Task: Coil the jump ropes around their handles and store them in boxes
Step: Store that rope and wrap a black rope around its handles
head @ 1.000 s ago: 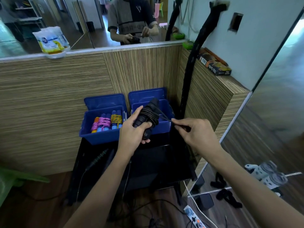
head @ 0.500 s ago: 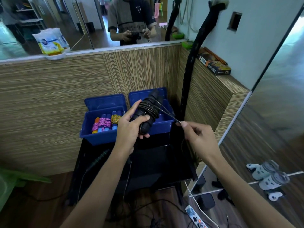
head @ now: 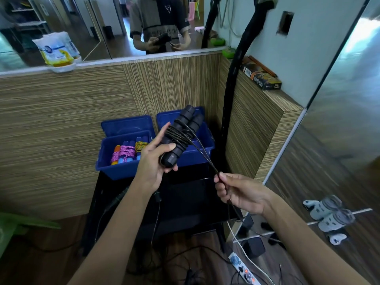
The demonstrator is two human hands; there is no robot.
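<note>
Head view: my left hand grips the paired black handles, tilted, held above the right blue box. Several turns of black rope sit coiled around them — two strands run down to my right hand, pinched at the fingertips. Left blue box holds coloured coiled ropes.
</note>
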